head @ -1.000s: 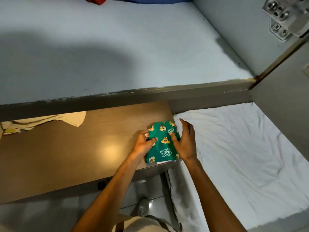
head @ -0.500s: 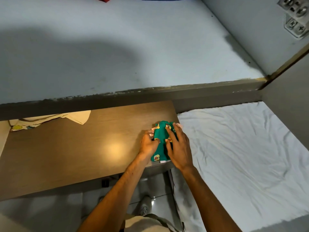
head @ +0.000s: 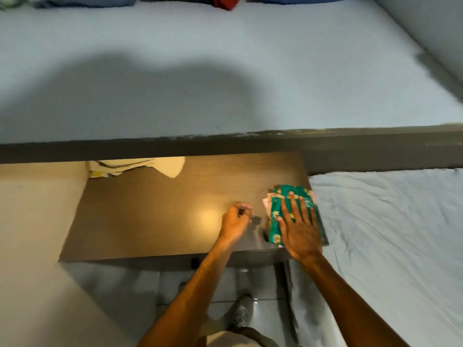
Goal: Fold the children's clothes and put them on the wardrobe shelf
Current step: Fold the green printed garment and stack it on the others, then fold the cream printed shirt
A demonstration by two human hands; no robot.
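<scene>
Worktop (head: 155, 216): brown wood-grain surface, a bright light spot near its middle; its right edge meets the bed.
Green garment (head: 288, 196): folded, printed with small cartoon figures, lying flat at the right end of the worktop, partly over the edge beside the bed; a pale pink layer shows at its left side.
Right hand (head: 299, 227): open, palm down, fingers spread, pressed flat on the green garment and covering most of its lower part.
Left hand (head: 235, 219): loosely curled, resting on the bare worktop just left of the garment, apart from it; whether anything is held cannot be told.
Cream garment (head: 140, 166): unfolded, at the far left corner of the worktop, partly under the dark ledge.
Bed (head: 388, 221): white creased sheet, right of the worktop.
Upper shelf (head: 225, 58): pale surface above the dark ledge, with a broad shadow; blue and red cloth (head: 225, 1) at its far edge.
Floor (head: 140, 291): glossy tiles below the worktop; one grey shoe (head: 241, 313) visible.
</scene>
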